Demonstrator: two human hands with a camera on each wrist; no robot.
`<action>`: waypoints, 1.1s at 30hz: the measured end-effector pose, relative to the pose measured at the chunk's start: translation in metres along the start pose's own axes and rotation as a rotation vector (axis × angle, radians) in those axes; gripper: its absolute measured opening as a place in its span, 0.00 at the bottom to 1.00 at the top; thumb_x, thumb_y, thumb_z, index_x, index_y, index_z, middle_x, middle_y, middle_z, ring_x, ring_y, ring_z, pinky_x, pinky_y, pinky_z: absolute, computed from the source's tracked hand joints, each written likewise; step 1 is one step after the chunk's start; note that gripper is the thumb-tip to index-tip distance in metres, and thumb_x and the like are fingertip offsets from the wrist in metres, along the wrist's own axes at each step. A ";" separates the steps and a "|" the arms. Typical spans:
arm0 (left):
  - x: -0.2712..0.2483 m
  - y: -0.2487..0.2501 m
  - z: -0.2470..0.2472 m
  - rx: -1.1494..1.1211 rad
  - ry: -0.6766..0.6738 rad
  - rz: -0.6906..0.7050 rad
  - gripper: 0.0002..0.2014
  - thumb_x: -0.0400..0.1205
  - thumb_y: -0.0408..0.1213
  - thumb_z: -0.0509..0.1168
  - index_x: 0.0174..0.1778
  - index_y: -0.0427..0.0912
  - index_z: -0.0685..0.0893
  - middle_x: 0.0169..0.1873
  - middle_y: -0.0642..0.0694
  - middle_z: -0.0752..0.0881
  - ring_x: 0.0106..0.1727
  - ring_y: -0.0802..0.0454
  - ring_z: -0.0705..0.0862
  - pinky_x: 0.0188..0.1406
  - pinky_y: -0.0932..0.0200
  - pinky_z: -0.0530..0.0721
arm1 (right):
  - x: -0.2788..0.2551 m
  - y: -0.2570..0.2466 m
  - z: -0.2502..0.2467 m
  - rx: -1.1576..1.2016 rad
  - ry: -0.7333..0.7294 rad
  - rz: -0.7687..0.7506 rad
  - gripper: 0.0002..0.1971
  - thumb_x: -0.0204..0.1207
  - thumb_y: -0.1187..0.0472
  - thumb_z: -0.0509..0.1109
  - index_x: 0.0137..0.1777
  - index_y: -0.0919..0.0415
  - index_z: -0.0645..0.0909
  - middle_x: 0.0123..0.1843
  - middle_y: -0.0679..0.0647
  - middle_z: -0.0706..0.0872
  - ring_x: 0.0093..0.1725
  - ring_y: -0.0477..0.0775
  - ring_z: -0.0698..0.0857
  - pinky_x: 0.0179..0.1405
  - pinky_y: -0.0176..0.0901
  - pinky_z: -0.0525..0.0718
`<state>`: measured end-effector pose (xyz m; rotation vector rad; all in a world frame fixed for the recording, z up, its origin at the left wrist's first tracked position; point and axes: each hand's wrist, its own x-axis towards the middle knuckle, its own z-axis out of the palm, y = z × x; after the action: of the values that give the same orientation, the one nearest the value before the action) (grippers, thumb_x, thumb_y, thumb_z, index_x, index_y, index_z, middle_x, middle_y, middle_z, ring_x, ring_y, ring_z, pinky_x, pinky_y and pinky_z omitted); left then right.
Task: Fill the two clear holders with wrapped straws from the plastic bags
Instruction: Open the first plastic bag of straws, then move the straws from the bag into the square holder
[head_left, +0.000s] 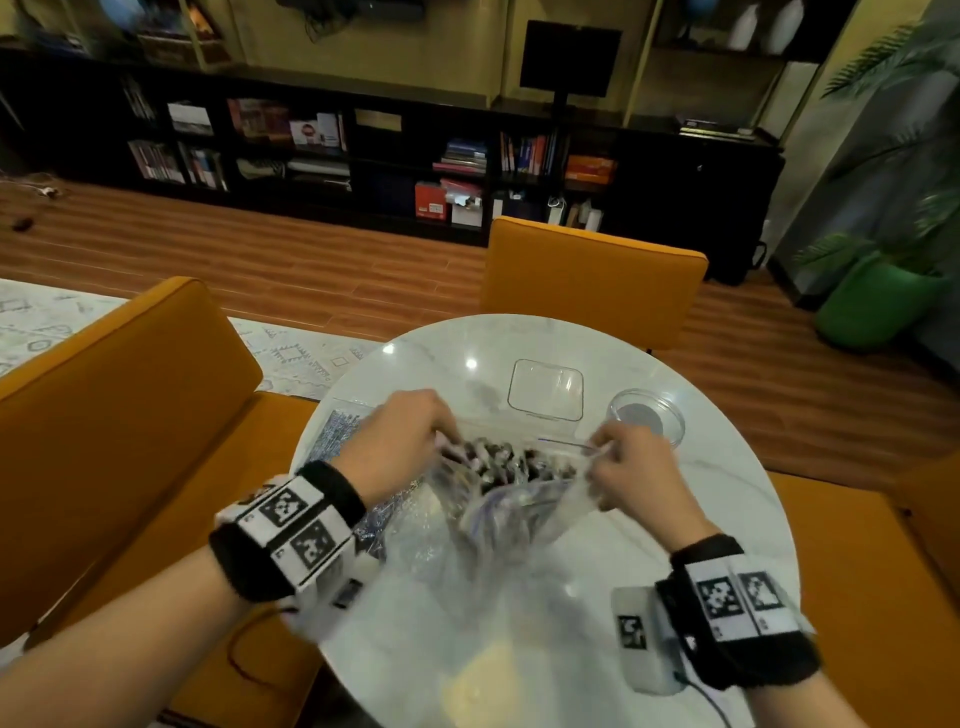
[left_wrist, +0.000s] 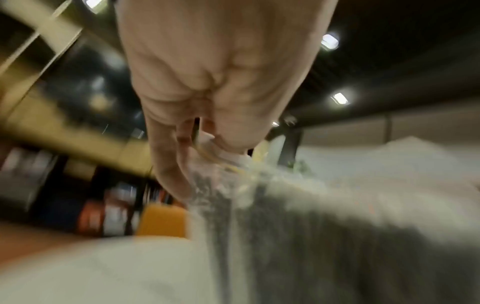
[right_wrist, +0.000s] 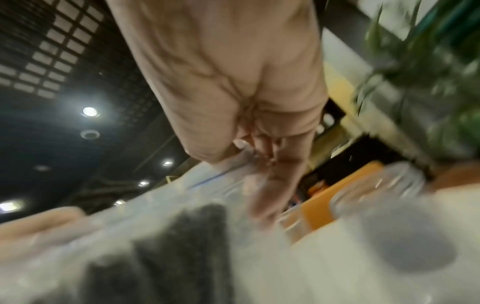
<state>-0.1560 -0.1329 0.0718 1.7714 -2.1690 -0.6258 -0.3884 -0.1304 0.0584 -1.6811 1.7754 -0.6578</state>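
From the head view, your left hand (head_left: 400, 441) and right hand (head_left: 631, 467) each pinch one side of the mouth of a bag (head_left: 498, 499) of straws (head_left: 511, 462) over the tabletop (head_left: 519, 649). A second bag (head_left: 337, 434) lies under your left hand. A square holder (head_left: 545, 389) and a round holder (head_left: 647, 415) stand just beyond.

At your left wrist, blurred fingers (left_wrist: 166, 164) curl round the bag's edge.

At your right wrist, blurred fingers (right_wrist: 275, 185) pinch the plastic; the round holder (right_wrist: 384, 193) stands near.

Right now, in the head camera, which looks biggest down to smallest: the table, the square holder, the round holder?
1. The table, by far.
2. The square holder.
3. The round holder, slightly smaller; it sits a bit nearer the camera, so that gap is unsure.
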 end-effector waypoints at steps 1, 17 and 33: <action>0.000 -0.006 -0.002 0.075 0.018 -0.056 0.19 0.84 0.25 0.58 0.67 0.45 0.84 0.66 0.44 0.82 0.60 0.47 0.83 0.64 0.51 0.81 | 0.000 0.006 -0.007 0.017 0.090 0.013 0.09 0.76 0.77 0.61 0.45 0.65 0.80 0.36 0.65 0.85 0.24 0.54 0.82 0.20 0.38 0.85; -0.011 0.001 0.011 -0.626 -0.314 -0.232 0.47 0.77 0.22 0.68 0.85 0.50 0.47 0.82 0.40 0.62 0.46 0.46 0.87 0.50 0.55 0.90 | -0.026 0.039 0.009 0.168 -0.277 0.124 0.20 0.78 0.62 0.70 0.67 0.44 0.74 0.57 0.53 0.82 0.51 0.54 0.88 0.35 0.39 0.90; -0.003 -0.004 0.011 -0.799 -0.308 -0.150 0.59 0.63 0.29 0.83 0.77 0.75 0.54 0.54 0.45 0.78 0.49 0.51 0.87 0.60 0.43 0.84 | -0.034 0.055 0.002 0.437 0.082 0.096 0.11 0.83 0.65 0.64 0.56 0.52 0.85 0.45 0.53 0.92 0.43 0.53 0.89 0.35 0.39 0.82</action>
<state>-0.1565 -0.1292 0.0607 1.4409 -1.5705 -1.6125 -0.4248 -0.0922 0.0205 -1.2819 1.6096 -1.0002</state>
